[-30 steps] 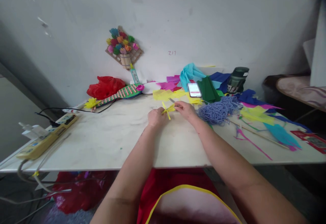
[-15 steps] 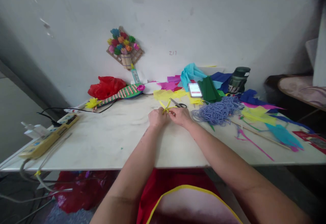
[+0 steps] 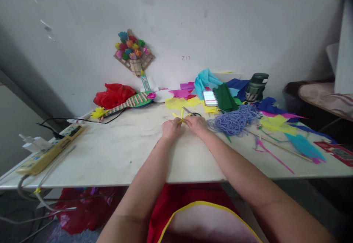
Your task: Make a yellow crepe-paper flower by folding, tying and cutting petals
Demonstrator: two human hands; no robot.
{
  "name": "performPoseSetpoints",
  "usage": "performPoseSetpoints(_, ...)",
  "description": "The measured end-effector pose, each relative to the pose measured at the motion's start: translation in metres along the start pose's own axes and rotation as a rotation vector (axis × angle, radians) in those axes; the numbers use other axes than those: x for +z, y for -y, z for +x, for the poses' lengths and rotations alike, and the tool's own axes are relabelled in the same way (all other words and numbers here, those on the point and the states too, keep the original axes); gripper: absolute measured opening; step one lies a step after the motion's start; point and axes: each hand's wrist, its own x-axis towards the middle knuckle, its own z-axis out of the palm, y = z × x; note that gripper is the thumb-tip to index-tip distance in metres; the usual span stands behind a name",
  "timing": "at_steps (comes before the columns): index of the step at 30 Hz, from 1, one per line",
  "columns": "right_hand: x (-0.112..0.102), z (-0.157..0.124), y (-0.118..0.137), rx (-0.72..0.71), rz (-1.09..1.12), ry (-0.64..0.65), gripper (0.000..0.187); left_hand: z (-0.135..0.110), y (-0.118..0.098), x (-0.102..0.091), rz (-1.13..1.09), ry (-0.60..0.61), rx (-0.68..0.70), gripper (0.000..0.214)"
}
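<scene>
Between my two hands, over the middle of the table, is a small yellow paper piece [image 3: 182,116] with narrow strips sticking out. My left hand [image 3: 171,129] pinches it from the left, its fingers closed. From the other side, my right hand [image 3: 196,124] has thumb and fingers closed on it too. The fingertips hide the centre of the paper. Just beyond my right hand lies a pair of scissors [image 3: 195,113] with dark handles, partly covered by the hand. Sheets of yellow crepe paper [image 3: 176,103] lie behind.
A tangle of purple yarn [image 3: 234,120] lies right of my hands, with a phone [image 3: 210,98], coloured paper and a dark green jar [image 3: 257,87] behind. A power strip [image 3: 49,151] sits at left. A decorated green lute-shaped craft [image 3: 129,104] rests near the wall.
The yellow strips between my fingers have shifted and now spread at a different angle. Both hands stay close together in nearly the same place. The view has tilted slightly.
</scene>
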Motion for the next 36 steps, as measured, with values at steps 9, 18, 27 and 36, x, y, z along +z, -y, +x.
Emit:
performPoseSetpoints(9,-0.001,0.001,-0.014,-0.256,-0.072,-0.067,0.028,0.002,0.001,-0.006,-0.039,0.053,0.048,0.033)
performPoseSetpoints(18,0.007,0.004,-0.022,-0.222,-0.069,-0.079,0.026,0.002,0.000,-0.006,0.018,0.073,0.114,0.033)
performPoseSetpoints(27,-0.005,0.000,-0.015,-0.125,0.138,-0.303,0.030,-0.001,0.001,-0.002,-0.002,0.037,-0.008,0.033)
performPoseSetpoints(36,-0.007,0.006,-0.029,-0.194,0.215,-0.325,0.028,-0.002,0.004,-0.007,-0.105,-0.047,0.098,0.027)
